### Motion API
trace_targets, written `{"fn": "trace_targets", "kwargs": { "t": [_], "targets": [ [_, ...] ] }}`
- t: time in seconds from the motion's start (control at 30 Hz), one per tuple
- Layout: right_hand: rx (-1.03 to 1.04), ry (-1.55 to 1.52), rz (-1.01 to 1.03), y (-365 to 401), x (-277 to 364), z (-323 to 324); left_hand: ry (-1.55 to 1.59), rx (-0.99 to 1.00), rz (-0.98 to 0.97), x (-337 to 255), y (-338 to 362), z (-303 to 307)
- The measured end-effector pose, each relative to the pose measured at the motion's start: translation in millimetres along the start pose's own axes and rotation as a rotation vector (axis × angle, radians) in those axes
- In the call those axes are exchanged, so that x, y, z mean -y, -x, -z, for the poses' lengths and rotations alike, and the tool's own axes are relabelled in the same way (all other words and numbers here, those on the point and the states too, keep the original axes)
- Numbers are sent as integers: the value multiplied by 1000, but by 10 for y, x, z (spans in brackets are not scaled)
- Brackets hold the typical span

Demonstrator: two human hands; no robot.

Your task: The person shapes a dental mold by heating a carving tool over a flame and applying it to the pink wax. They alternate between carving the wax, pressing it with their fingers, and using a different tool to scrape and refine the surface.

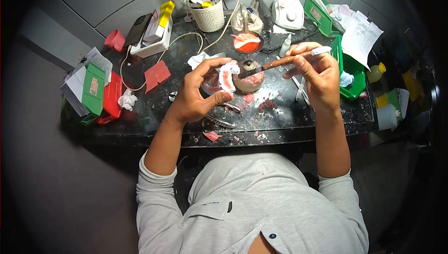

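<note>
Between the thumb and fingers of my left hand [198, 86] is a white dental cast [227, 77] with pink-red wax along it. My right hand [315, 74] grips a wax knife [284, 61] by its brown handle, the blade pointing left. That blade reaches over a round glass burner [248, 79] with a dark metal top, standing just right of the cast. Whether a flame burns there I cannot tell. Red wax scraps [267, 105] lie on the black table below the burner.
A pink wax sheet [157, 76] and crumpled paper [127, 99] lie left. Green boxes [354, 74] with papers stand right, green and red ones [111, 96] far left. Behind are a white basket [208, 15], a dish of red wax [247, 42], a white device [288, 12] and cables.
</note>
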State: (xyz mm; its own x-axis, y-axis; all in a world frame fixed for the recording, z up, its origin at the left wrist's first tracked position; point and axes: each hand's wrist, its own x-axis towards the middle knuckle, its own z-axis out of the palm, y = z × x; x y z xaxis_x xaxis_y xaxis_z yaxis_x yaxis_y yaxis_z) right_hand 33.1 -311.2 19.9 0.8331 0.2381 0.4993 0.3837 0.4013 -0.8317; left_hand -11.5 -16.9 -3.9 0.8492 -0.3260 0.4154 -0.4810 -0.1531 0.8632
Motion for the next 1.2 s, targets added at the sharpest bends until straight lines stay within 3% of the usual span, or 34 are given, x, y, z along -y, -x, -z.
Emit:
{"fn": "trace_targets", "kwargs": {
  "t": [0.47,1.2],
  "targets": [
    [83,-64,-83,27,-44,-97,91,70,82,-88,-12,-17],
    [83,4,-25,43,-35,-141,-74,109,137,-73,9,32]
  ]
}}
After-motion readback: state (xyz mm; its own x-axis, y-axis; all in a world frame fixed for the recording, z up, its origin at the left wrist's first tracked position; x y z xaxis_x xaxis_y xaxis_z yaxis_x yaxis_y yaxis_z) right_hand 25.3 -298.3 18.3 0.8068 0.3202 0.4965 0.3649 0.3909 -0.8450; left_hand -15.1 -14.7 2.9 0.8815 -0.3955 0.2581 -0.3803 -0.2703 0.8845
